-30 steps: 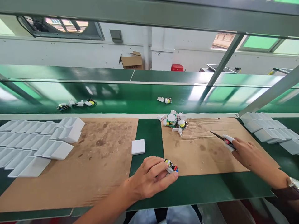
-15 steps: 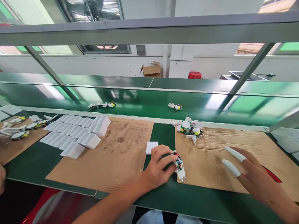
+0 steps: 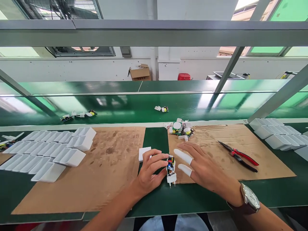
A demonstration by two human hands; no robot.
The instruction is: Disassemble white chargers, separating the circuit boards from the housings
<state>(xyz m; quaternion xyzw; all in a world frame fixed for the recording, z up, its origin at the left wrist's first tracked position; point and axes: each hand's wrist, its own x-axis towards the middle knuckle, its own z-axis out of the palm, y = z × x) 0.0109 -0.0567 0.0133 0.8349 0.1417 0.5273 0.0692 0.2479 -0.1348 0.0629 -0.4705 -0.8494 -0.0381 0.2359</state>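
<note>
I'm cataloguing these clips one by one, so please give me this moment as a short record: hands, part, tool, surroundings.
Left hand: holds the plug
Plug: circuitry exposed, prongs toward the person
Right hand: open beside the plug, contact unclear; two white finger covers
Pliers: lying on the right cardboard, unheld
White block: partly hidden by the left hand
Boards: piled at the right cardboard's far left corner
Trays: white, grouped at both sides

Looks like an electronics assembly workshop: long green worktop [image 3: 216, 199], cardboard mats [image 3: 115, 173], bare circuit boards [image 3: 171, 164], white open boxes [image 3: 76, 158], pliers [image 3: 234, 152].
</note>
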